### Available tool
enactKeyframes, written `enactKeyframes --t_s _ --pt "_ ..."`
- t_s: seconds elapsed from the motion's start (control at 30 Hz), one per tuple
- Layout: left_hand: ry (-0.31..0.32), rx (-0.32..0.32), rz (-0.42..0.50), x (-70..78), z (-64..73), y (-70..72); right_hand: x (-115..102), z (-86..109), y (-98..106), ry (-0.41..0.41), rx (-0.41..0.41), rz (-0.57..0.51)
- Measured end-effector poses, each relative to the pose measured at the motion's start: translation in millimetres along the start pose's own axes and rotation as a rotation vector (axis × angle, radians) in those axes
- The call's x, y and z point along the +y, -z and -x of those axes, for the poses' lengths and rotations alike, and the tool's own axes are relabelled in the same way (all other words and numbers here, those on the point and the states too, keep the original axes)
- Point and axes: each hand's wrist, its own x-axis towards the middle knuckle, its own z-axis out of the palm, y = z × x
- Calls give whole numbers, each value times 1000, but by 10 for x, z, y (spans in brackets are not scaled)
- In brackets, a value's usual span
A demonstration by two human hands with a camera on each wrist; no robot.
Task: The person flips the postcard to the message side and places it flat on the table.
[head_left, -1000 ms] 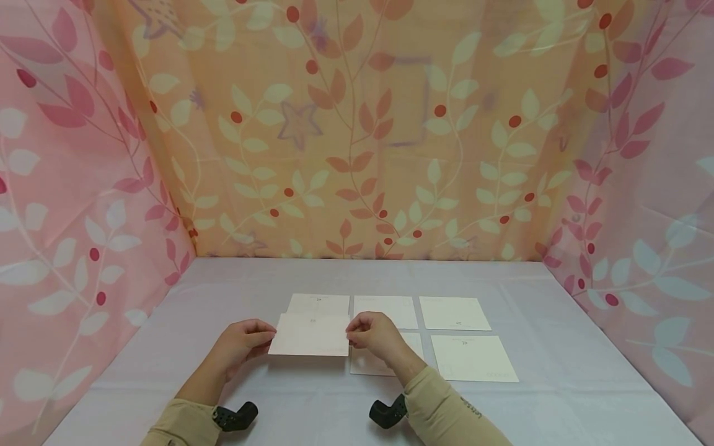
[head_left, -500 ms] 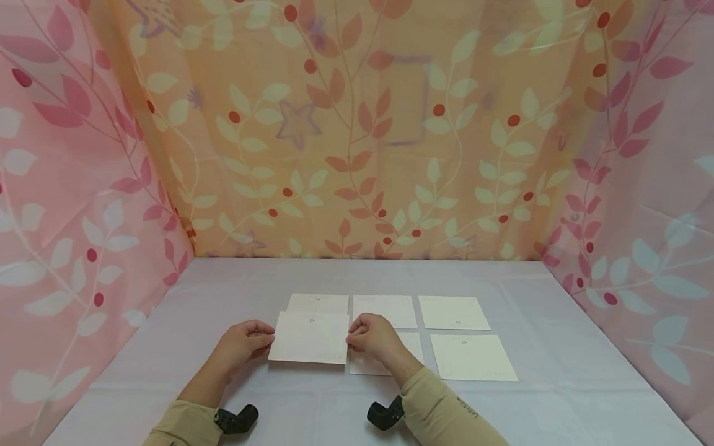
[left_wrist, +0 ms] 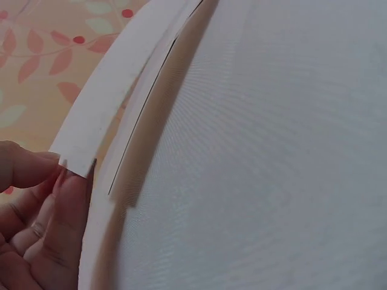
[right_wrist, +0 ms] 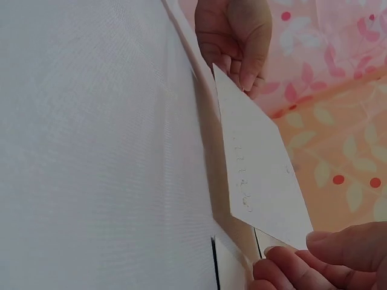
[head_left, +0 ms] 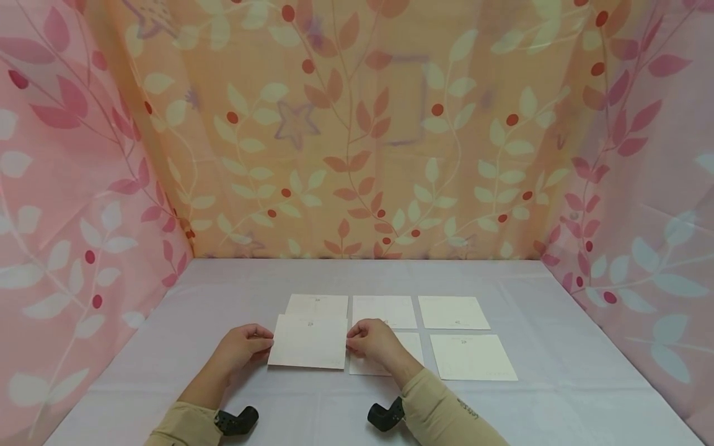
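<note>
Between both hands a white card (head_left: 308, 344) hangs just above the table, its near edge raised over its shadow. My left hand (head_left: 243, 347) pinches the card's left edge between thumb and fingers. At the opposite edge my right hand (head_left: 379, 344) pinches it the same way; the right wrist view shows the thumb on top of the card (right_wrist: 260, 163) and fingers below. Small print marks its face. Behind it, partly covered, lies another card (head_left: 318, 303). My right hand and forearm partly hide a card (head_left: 411, 344) lying beneath them.
More white cards lie flat in rows: one at the back middle (head_left: 385, 310), one at the back right (head_left: 454, 313) and one at the front right (head_left: 474, 357). The table (head_left: 558, 347) has a white cloth. Patterned curtains (head_left: 357, 136) enclose the back and sides.
The held card has tilted, so more of its face shows, and its near edge has come slightly toward me. Both hands keep their pinch and have shifted down a little.
</note>
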Motion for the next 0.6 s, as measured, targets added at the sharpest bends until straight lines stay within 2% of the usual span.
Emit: enactKeyframes --t_s 0.3,0.6 --pt "64 -11 -94 -12 29 6 29 10 0 18 -47 45" --pt "104 -12 -99 -9 27 22 15 34 4 9 -85 15"
